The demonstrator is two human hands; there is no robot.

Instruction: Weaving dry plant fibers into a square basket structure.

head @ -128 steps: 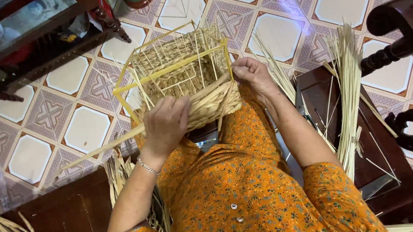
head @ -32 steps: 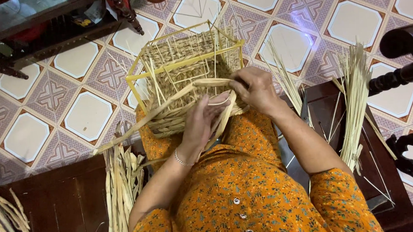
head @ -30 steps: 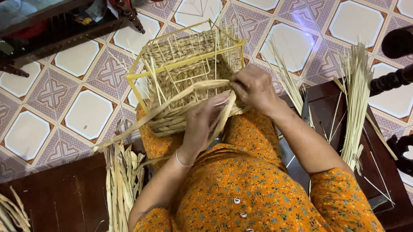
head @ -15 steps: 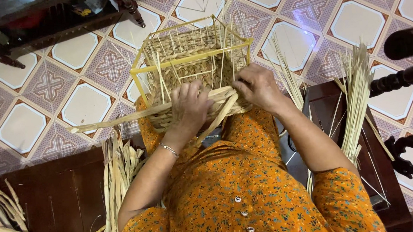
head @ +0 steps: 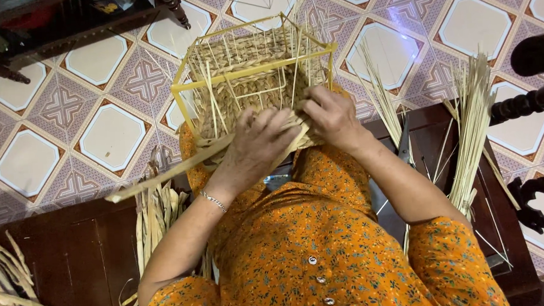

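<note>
A half-woven straw basket (head: 251, 89) on a yellow wire frame (head: 253, 71) rests on my lap, its open side facing away. My left hand (head: 256, 144) presses on the basket's near woven edge and pinches a long flat straw strand (head: 163, 173) that trails down to the left. My right hand (head: 331, 117) grips the woven edge just to the right, fingers curled over the weave. Thin upright stakes stick out of the frame's top. I wear an orange flowered dress (head: 312, 243).
A bundle of pale straw stalks (head: 472, 126) leans on the dark wooden bench (head: 74, 253) at my right. More dried leaves (head: 155, 216) lie at my left, and a heap (head: 9, 293) at bottom left. Patterned floor tiles (head: 109, 132) lie beyond; dark furniture stands top left and right.
The basket has shifted slightly up and right on my lap. My left hand moved from under the strand onto the woven edge, pulling the strand tighter; my right hand stayed on the edge.
</note>
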